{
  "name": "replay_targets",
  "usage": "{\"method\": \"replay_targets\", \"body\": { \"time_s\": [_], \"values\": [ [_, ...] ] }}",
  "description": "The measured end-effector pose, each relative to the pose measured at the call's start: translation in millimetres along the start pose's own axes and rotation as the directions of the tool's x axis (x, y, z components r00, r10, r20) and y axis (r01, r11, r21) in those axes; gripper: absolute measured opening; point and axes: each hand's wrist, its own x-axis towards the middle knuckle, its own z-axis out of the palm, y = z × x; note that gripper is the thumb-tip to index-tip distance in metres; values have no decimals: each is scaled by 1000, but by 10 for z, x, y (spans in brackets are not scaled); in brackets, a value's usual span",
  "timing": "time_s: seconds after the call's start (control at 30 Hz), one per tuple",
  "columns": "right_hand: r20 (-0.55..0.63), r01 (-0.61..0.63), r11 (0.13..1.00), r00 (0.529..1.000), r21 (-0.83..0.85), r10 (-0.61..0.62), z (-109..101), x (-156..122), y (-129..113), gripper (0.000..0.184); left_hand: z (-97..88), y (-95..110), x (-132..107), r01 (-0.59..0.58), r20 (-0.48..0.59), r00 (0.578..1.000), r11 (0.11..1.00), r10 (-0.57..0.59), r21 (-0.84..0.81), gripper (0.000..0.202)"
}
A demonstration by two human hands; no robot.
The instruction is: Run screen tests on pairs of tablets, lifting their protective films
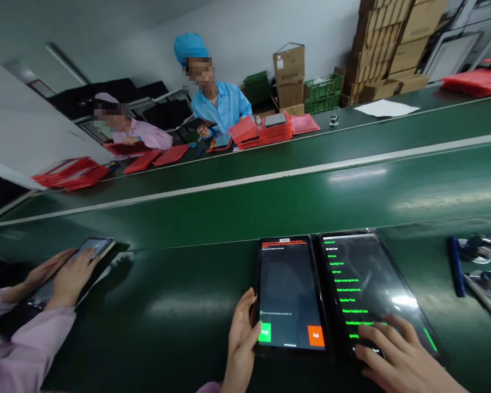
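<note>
Two black tablets lie side by side on the green bench in front of me. My left hand (244,330) grips the lower left edge of the left tablet (288,295); its thumb is at the green button and its fingers are along the side. An orange "Fail" button shows at that screen's lower right. Over the bottom of the right tablet (384,278), my right hand (393,349) has its fingers spread and bent, fingertips at or just above the glass. That screen lists test names, mostly in green. Whether the right fingertips touch is hard to tell.
At left, a co-worker's hands (69,275) hold another tablet (94,246). A blue pen-like item (456,267) and metal objects (485,248) lie at right. Across the green line (213,202), two people sit behind red pouches (276,131). Cardboard boxes (376,49) stand behind.
</note>
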Motion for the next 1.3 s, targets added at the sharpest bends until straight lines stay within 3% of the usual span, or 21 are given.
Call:
{"method": "replay_targets", "body": {
  "time_s": [0.13,0.3,0.4,0.5,0.63,0.73,0.9,1.0,1.3],
  "values": [
    [45,71,989,997,-131,-66,29,-124,15,39,-33,-112,4,-32,24,999,999,31,18,53],
    [97,4,994,995,-107,6,-94,-166,235,31,-198,-239,32,-86,62,995,994,81,72,58],
    [228,-68,998,971,-5,67,-114,39,519,37,-257,11,233,-95,207,977,981,59,167,69],
    [271,-146,989,952,-23,146,37,425,882,44,-73,423,650,-263,315,934,918,167,296,70],
    [243,-186,980,950,-72,198,402,850,1187,49,396,768,1191,-480,447,866,625,225,616,58],
    [235,-170,984,956,-44,176,502,874,1162,47,535,786,1291,-518,455,852,535,258,667,44],
    [220,-139,990,966,15,133,311,637,1015,45,331,738,1157,-576,493,816,481,301,661,41],
    [195,-164,986,968,2,161,263,618,1060,45,291,778,1173,-559,472,829,473,299,681,42],
    [189,-191,981,963,-30,193,532,771,1094,41,404,743,1262,-581,470,812,414,345,701,36]
  ]
}}
